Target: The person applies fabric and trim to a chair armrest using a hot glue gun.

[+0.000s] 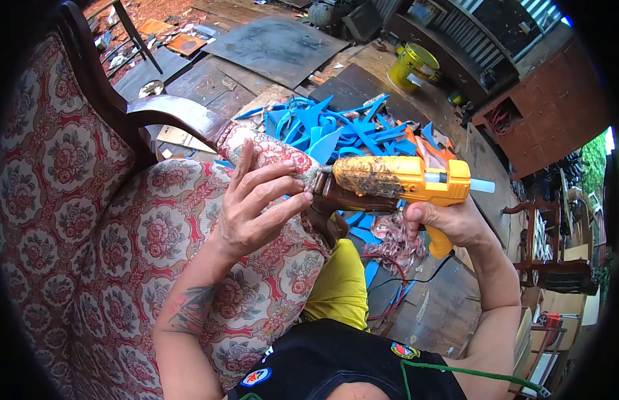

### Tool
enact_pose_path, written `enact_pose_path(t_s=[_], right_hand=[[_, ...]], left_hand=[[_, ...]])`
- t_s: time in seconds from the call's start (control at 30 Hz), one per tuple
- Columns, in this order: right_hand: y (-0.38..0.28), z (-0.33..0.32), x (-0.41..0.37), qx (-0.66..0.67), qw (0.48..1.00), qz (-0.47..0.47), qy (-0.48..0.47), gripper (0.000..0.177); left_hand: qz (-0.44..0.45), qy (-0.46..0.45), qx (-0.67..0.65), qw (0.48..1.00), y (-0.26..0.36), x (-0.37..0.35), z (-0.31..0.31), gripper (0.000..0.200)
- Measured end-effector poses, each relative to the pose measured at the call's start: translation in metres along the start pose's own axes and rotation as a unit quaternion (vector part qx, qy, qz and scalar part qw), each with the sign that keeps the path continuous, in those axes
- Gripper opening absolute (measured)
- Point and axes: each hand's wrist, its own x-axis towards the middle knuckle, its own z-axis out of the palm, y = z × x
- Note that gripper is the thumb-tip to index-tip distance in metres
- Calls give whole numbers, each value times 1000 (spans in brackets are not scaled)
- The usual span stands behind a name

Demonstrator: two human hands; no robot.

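My right hand (449,223) grips a yellow hot glue gun (416,175) by its handle. The gun's front is smeared with dark grime, and a whitish glue stick (481,186) pokes out of its back. Its nozzle points left, right at the front end of the floral armrest pad (263,152). My left hand (253,213) has its fingers stretched and spread, the fingertips at the edge of that pad near the nozzle. The pad sits on the dark wooden arm (173,110) of an armchair, whose seat (169,233) wears the same red and cream floral fabric.
Blue foam offcuts (323,130) lie heaped on the plank floor beyond the armrest. A yellow bucket (413,67) stands farther back, near a brown cabinet (543,120). A black cord (423,279) hangs below the gun. Wooden chair frames (556,267) are at the right.
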Motion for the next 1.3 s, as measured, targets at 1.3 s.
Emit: enact_pose_path(t_s=[1.3], right_hand=[[-42,-5,9,47,997,67,2,40]], left_hand=[[1,0,-1,1000,0,0,-1,39]])
